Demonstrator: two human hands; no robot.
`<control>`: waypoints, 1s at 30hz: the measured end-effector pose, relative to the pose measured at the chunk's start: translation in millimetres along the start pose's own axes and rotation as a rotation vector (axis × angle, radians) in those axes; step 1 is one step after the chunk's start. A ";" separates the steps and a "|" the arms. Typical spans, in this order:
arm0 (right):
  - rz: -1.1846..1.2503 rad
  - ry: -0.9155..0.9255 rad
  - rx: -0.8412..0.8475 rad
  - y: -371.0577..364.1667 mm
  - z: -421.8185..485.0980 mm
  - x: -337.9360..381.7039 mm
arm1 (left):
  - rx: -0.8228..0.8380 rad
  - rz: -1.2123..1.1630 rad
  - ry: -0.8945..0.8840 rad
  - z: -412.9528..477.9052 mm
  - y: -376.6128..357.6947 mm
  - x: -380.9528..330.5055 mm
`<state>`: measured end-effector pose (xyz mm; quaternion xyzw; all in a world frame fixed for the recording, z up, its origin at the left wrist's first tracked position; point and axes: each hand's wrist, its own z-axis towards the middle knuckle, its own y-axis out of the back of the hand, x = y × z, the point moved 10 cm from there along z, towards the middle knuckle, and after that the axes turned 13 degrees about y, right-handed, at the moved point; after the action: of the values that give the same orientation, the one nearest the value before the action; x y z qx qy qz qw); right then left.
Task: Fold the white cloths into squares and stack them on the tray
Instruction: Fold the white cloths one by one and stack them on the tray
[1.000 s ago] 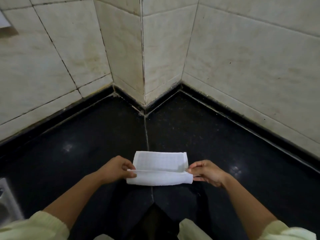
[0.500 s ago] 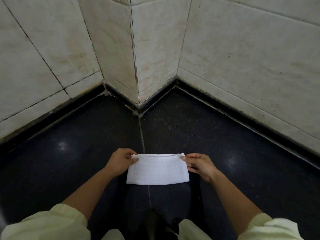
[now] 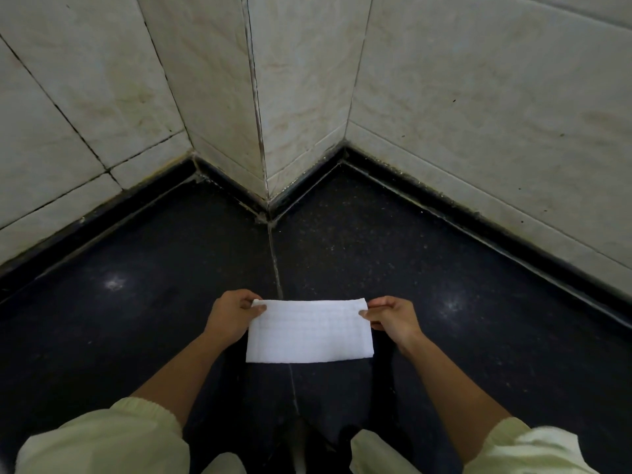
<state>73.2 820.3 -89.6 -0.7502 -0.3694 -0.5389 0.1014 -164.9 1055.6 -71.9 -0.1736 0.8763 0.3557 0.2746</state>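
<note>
**Cloth** [image 3: 309, 331]: white, one piece, folded to a wide rectangle. It lay on the counter and spanned the whole gap between the two grips. Its near edge sat straight, closer to the person than either grip. Faint woven lines ran across it from grip to grip. Whether the far edge was raised off the counter could not be told.

**Left hand** [image 3: 229, 316]: fingers curled, thumb on top, pinching the cloth's far left corner.

**Right hand** [image 3: 393, 318]: thumb and forefinger pinching the far right corner, the other fingers curled beneath.

**Counter** [image 3: 136, 319]: black, speckled, glossy. It extended outward from both grips, with a pale glare spot outside each.

**Seam** [image 3: 275, 261]: a thin joint in the counter. It ran from beyond the grips, passed under the cloth about midway between them, and came out on the near side.

**Wall** [image 3: 478, 114]: pale stained tiles with dark grout, well beyond the grips. A projecting corner stood in line with the seam.

**Sleeves** [image 3: 102, 439]: pale yellow-green, gathered above bare forearms, nearest the person.
</note>
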 end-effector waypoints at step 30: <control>-0.592 0.134 -0.053 3.7 -66.9 -13.8 | -0.260 0.288 -0.051 -69.1 -32.5 50.6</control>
<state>24.6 774.8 -74.3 -0.5752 -0.5504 -0.6026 -0.0555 -213.4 978.1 -78.5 -0.0713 0.8315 0.5060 0.2180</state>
